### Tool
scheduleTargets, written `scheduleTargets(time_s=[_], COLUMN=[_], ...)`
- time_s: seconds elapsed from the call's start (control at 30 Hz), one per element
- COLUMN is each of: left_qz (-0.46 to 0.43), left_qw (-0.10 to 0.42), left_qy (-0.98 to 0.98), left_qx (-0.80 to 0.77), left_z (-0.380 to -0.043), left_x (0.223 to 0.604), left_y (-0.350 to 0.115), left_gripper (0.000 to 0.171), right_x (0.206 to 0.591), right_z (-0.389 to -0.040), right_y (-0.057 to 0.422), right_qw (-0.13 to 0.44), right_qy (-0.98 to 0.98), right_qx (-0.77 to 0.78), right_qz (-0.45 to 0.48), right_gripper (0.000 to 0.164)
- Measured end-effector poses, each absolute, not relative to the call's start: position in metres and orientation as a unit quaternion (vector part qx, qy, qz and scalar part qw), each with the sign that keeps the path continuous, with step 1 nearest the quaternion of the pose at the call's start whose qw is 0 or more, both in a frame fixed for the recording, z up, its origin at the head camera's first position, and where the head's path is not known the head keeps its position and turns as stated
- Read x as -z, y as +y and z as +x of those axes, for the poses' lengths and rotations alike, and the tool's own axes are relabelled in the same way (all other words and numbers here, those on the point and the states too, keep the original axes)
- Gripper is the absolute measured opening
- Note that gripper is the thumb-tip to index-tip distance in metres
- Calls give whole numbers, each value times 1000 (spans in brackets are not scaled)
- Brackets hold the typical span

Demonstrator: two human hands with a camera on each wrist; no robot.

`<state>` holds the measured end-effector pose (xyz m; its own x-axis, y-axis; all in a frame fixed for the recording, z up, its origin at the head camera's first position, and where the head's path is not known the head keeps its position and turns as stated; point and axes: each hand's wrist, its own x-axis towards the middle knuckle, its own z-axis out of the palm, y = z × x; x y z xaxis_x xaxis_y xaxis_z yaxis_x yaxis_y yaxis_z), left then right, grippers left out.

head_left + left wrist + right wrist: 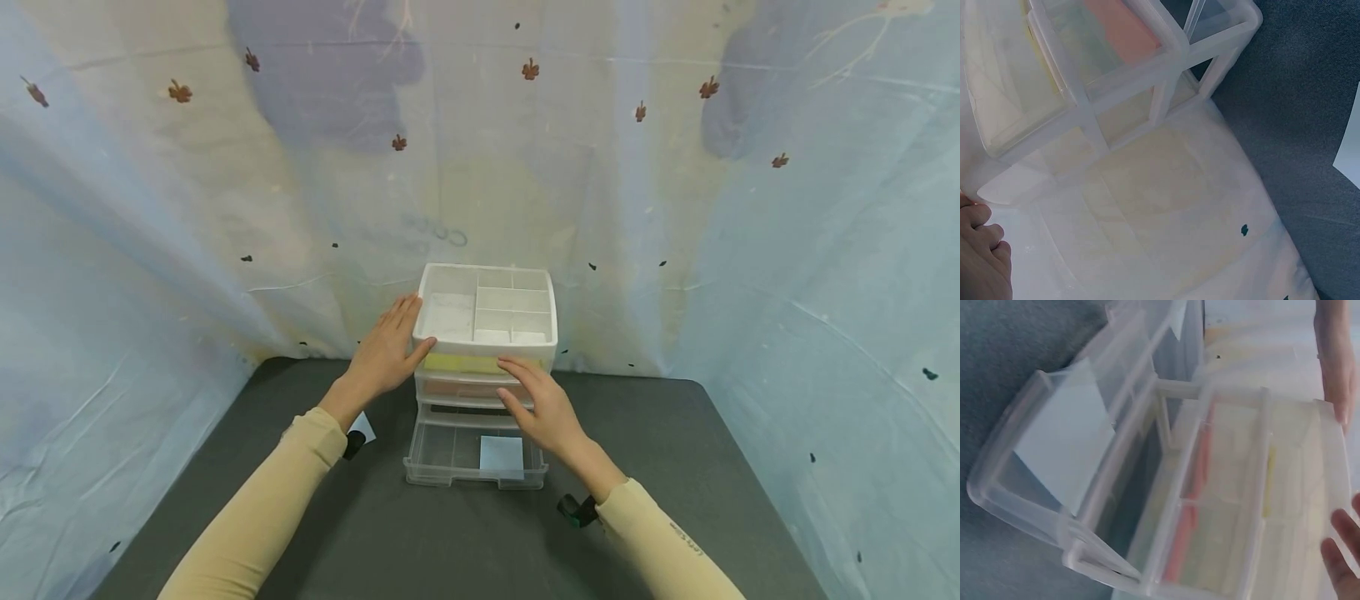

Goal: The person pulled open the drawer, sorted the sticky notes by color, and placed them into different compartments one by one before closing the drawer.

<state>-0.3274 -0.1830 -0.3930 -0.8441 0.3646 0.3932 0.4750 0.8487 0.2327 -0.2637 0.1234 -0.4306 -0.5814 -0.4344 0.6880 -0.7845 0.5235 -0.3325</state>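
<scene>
A white and clear plastic drawer unit (487,344) with a divided top tray stands on the dark table. Its bottom drawer (517,481) is pulled out, and a pale blue paper square (501,454) lies inside. Something yellow (457,363) shows through the top drawer and something salmon-pink (465,390) through the middle one; both drawers sit in the frame. My left hand (386,350) rests with extended fingers at the tray's left edge. In front of the upper drawers is my right hand (547,408), its fingers loosely spread and holding nothing.
Another pale blue paper piece (363,427) lies on the table (637,467) left of the unit, partly hidden by the left wrist. A patterned cloth curtain (495,192) hangs behind the table and along both sides.
</scene>
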Motion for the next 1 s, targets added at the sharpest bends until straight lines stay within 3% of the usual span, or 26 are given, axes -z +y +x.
scheduleTargets(time_s=[0.23, 0.37, 0.73, 1.0], left_qz=[-223, -223, -222, -224], left_qw=[174, 174, 170, 173], left_qy=[-945, -945, -946, -946], left_qx=[163, 162, 163, 156], left_z=[-326, -326, -325, -326], left_x=[392, 392, 391, 391], left_y=[-182, -182, -182, -182], left_gripper=[82, 82, 81, 82], right_x=[420, 419, 419, 413], right_z=[-278, -287, -307, -324], right_y=[128, 133, 149, 157], right_qw=[373, 390, 284, 241], right_qy=[-789, -796, -896, -925], right_qx=[-321, -311, -251, -218], right_qz=[367, 344, 232, 198], right_gripper=[54, 62, 76, 80])
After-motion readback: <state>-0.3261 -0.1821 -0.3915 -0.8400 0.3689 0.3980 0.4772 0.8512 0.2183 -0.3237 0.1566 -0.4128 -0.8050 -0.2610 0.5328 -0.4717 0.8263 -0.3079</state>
